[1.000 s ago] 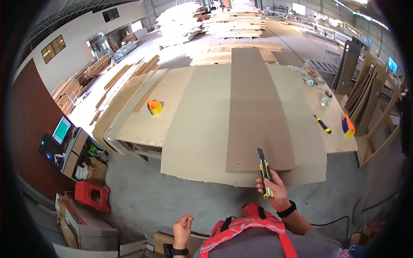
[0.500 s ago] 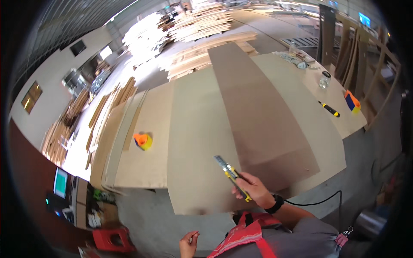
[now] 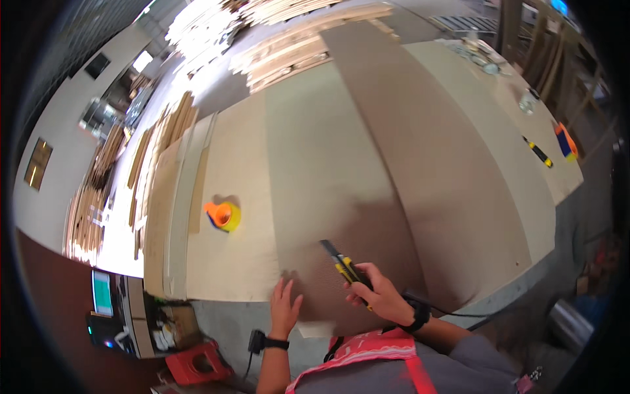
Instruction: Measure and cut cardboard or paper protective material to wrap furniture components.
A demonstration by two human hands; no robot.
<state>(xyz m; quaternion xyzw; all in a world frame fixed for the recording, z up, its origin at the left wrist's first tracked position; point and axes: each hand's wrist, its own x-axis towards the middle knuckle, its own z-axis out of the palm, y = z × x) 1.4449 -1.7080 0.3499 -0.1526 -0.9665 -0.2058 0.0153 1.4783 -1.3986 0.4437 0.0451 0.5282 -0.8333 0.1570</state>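
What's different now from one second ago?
The left hand has moved forward, from above the floor to the near left corner of the pale sheet. The right hand has carried the yellow cutter leftward, from the brown board to over the sheet. Nothing was grabbed or let go. The left tape dispenser, right tape dispenser and other cutter stayed put.

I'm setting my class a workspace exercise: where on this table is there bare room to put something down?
Bare: the far part of the pale sheet, between the leftmost tape dispenser and the brown panel. Crowded: near edge, left hand and right hand gripping knife; right side, glass jar and loose cutter.
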